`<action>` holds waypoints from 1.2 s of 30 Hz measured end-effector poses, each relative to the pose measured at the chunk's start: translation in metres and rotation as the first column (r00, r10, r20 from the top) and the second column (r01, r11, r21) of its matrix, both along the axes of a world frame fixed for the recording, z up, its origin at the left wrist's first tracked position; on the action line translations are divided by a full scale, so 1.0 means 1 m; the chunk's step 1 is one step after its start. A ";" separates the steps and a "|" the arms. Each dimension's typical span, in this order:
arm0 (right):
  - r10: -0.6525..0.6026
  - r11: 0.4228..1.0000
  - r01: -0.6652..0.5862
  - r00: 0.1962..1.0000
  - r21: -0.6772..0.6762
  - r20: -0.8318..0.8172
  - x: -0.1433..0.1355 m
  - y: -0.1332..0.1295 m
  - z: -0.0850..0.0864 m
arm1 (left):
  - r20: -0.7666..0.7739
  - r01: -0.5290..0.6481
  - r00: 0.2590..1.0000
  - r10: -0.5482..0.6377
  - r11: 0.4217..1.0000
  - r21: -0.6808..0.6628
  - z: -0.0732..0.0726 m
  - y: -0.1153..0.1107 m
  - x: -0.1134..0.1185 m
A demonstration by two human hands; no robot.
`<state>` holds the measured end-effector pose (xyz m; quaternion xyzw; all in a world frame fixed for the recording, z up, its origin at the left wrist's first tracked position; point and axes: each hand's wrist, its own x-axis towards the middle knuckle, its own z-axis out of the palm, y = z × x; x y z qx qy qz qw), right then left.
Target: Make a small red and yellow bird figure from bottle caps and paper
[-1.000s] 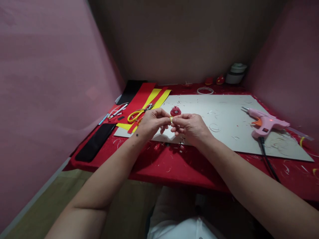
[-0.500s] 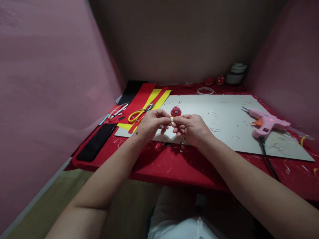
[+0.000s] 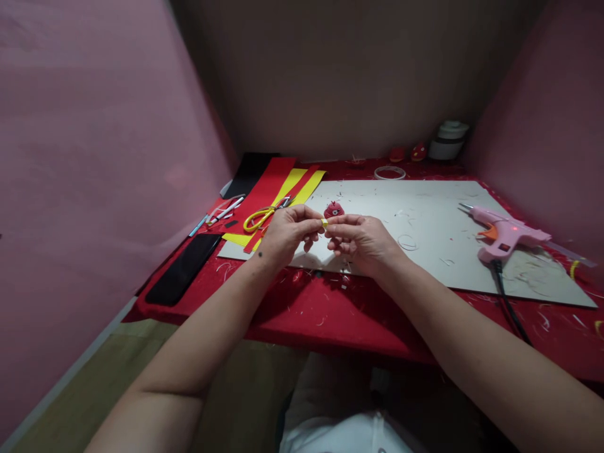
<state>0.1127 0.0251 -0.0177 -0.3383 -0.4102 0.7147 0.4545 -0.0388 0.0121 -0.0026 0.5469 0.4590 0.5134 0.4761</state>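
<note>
Between the fingertips of my two hands is a small yellow paper piece [image 3: 324,223]. My left hand [image 3: 290,234] pinches it from the left, and my right hand [image 3: 358,238] grips it from the right. Its exact shape is mostly hidden by the fingers. Just behind the hands, on the white board [image 3: 425,207], stands a small red bird-like figure [image 3: 334,210] with a round eye. Yellow-handled scissors [image 3: 258,219] lie to the left of my left hand.
Red, yellow and black sheets [image 3: 264,182] lie at the left, near a black phone [image 3: 182,269] and pens [image 3: 226,211]. A pink glue gun [image 3: 509,233] with its cord rests at the right. Behind are a tape ring [image 3: 389,173], red figures [image 3: 418,151] and a jar [image 3: 448,141].
The yellow piece has turned slightly between my fingertips, and my right fingers have shifted a little on it. The other things stay in place.
</note>
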 end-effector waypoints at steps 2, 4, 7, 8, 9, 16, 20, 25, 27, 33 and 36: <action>-0.051 0.997 0.049 0.998 0.053 0.028 -0.002 -0.001 -0.001 | 0.002 -0.003 1.000 0.003 1.000 0.006 -0.001 0.000 0.000; -0.084 0.992 0.078 0.995 0.100 0.049 -0.003 -0.002 -0.002 | -0.019 -0.007 1.000 0.007 1.000 0.024 -0.002 0.000 0.001; -0.090 0.989 0.083 0.994 0.121 0.059 -0.004 -0.001 -0.003 | -0.060 -0.017 0.998 0.019 0.999 0.041 -0.001 -0.001 0.002; -0.091 0.989 0.084 0.994 0.118 0.062 -0.004 0.000 -0.003 | -0.080 -0.015 0.997 0.018 0.999 0.042 0.000 -0.001 0.002; -0.093 0.990 0.085 0.993 0.113 0.067 -0.004 0.000 -0.003 | -0.106 -0.011 0.994 0.015 0.999 0.040 0.001 -0.001 0.002; -0.080 0.996 0.077 0.994 0.040 0.071 -0.002 0.000 0.002 | -0.240 -0.032 0.969 0.064 0.990 0.134 0.004 -0.001 0.000; -0.069 0.996 0.064 0.993 0.054 0.096 -0.001 -0.001 0.003 | -0.319 -0.010 0.945 0.071 0.982 0.188 0.003 0.000 -0.002; -0.065 0.997 0.059 0.989 0.055 0.129 -0.002 -0.002 0.004 | -0.468 0.034 0.874 0.132 0.944 0.328 -0.001 0.000 -0.005; -0.076 0.995 0.067 0.989 0.072 0.129 -0.003 -0.003 0.004 | -0.487 0.030 0.861 0.148 0.940 0.340 -0.003 0.001 -0.005; -0.099 0.982 0.075 0.986 0.174 0.133 -0.004 -0.005 0.004 | -0.462 0.027 0.880 0.113 0.958 0.285 0.001 0.001 -0.006; -0.107 0.981 0.081 0.983 0.178 0.146 -0.004 -0.005 0.004 | -0.505 0.046 0.855 0.119 0.952 0.302 0.002 -0.001 -0.006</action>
